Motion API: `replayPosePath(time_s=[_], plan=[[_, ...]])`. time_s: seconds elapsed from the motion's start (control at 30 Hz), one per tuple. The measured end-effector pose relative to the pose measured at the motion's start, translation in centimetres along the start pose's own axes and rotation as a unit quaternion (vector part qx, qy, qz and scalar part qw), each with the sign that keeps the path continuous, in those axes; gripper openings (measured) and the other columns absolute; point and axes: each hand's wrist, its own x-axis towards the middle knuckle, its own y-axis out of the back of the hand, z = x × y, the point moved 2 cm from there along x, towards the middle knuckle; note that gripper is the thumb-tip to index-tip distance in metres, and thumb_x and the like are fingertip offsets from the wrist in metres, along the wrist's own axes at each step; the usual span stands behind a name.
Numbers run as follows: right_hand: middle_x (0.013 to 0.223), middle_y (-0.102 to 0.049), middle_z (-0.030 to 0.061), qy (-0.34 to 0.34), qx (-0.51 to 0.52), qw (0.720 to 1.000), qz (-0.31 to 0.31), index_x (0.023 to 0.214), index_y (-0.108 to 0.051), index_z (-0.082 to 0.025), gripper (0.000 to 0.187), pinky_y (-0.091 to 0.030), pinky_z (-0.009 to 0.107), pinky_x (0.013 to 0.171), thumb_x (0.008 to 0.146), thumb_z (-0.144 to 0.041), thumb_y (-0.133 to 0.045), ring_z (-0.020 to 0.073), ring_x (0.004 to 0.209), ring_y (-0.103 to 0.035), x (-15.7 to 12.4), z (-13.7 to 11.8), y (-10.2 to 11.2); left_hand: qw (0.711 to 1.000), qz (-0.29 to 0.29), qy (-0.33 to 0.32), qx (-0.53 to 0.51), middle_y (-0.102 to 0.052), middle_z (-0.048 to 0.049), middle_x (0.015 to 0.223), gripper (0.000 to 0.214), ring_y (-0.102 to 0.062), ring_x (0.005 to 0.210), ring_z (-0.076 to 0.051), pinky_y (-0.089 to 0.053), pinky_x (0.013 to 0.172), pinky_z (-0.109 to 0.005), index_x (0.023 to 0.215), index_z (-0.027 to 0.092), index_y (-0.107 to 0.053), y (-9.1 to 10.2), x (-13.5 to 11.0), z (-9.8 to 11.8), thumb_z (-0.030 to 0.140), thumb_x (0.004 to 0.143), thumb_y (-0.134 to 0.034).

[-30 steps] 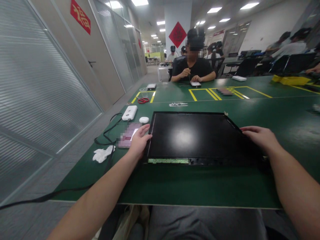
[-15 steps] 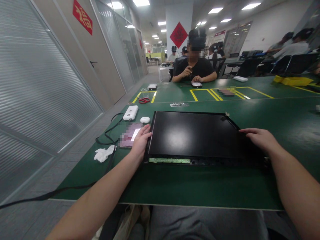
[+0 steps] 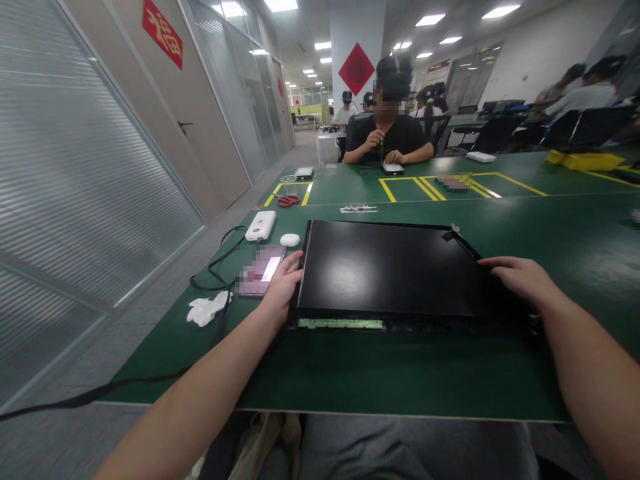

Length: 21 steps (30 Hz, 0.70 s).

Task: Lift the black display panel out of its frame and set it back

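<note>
A black LCD display panel [image 3: 395, 270] lies in front of me, dark side up. A green circuit strip [image 3: 341, 324] runs along its near edge. My left hand [image 3: 286, 283] grips the left edge, thumb and fingers closed on the frame. At the opposite side, my right hand [image 3: 520, 277] is closed on the right edge, with some fingers hidden beneath. A small piece of tape [image 3: 454, 229] sticks up at the panel's far right corner.
Left of the panel are a phone [image 3: 260, 272], a white power bank [image 3: 261, 227], a white earbud case [image 3: 290, 240], crumpled tissue [image 3: 207, 309] and a black cable [image 3: 213, 269]. Red scissors [image 3: 289, 200] lie farther back. Across the green table [image 3: 400, 373], a co-worker [image 3: 390, 137] handles a small device.
Both hands keep their hold on the panel, which has barely moved. The whole view has shifted very slightly.
</note>
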Motion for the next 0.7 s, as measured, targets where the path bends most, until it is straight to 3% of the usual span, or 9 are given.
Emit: replayPosePath(time_s=[0.1, 0.3, 0.5, 0.6, 0.7], plan=[[0.103, -0.075, 0.0068, 0.008, 0.002, 1.000, 0.009, 0.101, -0.082, -0.026, 0.038, -0.050, 0.035, 0.079, 0.073, -0.022, -0.056, 0.0258, 0.091, -0.066, 0.13, 0.13, -0.01, 1.000, -0.019, 0.008, 0.014, -0.076, -0.0091, 0.111, 0.066, -0.075, 0.087, -0.024, -0.061, 0.066, -0.029, 0.121, 0.018, -0.066, 0.02, -0.10, -0.06, 0.013, 0.058, -0.086], [0.107, -0.075, 0.0070, 0.011, -0.002, 1.000, 0.010, 0.102, -0.081, -0.026, 0.037, -0.050, 0.037, 0.086, 0.072, -0.025, -0.059, 0.0261, 0.096, -0.066, 0.57, 0.41, -0.12, 0.993, -0.056, -0.036, 0.100, -0.079, -0.0068, 0.101, 0.047, -0.073, 0.092, -0.025, -0.058, 0.073, -0.030, 0.106, 0.019, -0.076, 0.03, -0.30, -0.03, 0.033, 0.062, -0.087], [0.102, -0.075, 0.0062, 0.010, -0.005, 1.000, 0.016, 0.099, -0.082, -0.027, 0.036, -0.050, 0.035, 0.079, 0.072, -0.023, -0.059, 0.0241, 0.088, -0.066, 0.70, 0.61, -0.22, 0.995, -0.065, -0.045, 0.055, -0.078, -0.0082, 0.093, 0.037, -0.073, 0.093, -0.027, -0.059, 0.080, -0.036, 0.093, 0.015, -0.076, -0.11, -0.03, 0.02, 0.037, 0.065, -0.078], [0.106, -0.075, 0.0064, 0.007, 0.007, 1.000, 0.011, 0.101, -0.082, -0.026, 0.037, -0.050, 0.034, 0.081, 0.075, -0.021, -0.057, 0.0236, 0.090, -0.066, 0.35, 0.34, -0.18, 0.993, -0.082, -0.040, 0.080, -0.077, -0.0089, 0.090, 0.043, -0.073, 0.093, -0.029, -0.058, 0.082, -0.039, 0.092, 0.014, -0.074, -0.25, -0.28, 0.03, 0.049, 0.067, -0.078], [0.109, -0.075, 0.0068, 0.006, 0.009, 1.000, 0.001, 0.104, -0.081, -0.024, 0.038, -0.049, 0.034, 0.085, 0.076, -0.021, -0.056, 0.0244, 0.095, -0.065, 0.05, 0.03, -0.17, 0.982, -0.104, -0.043, 0.150, -0.077, -0.0083, 0.090, 0.053, -0.073, 0.090, -0.029, -0.058, 0.081, -0.039, 0.098, 0.015, -0.071, -0.32, -0.72, 0.02, 0.050, 0.061, -0.086]])
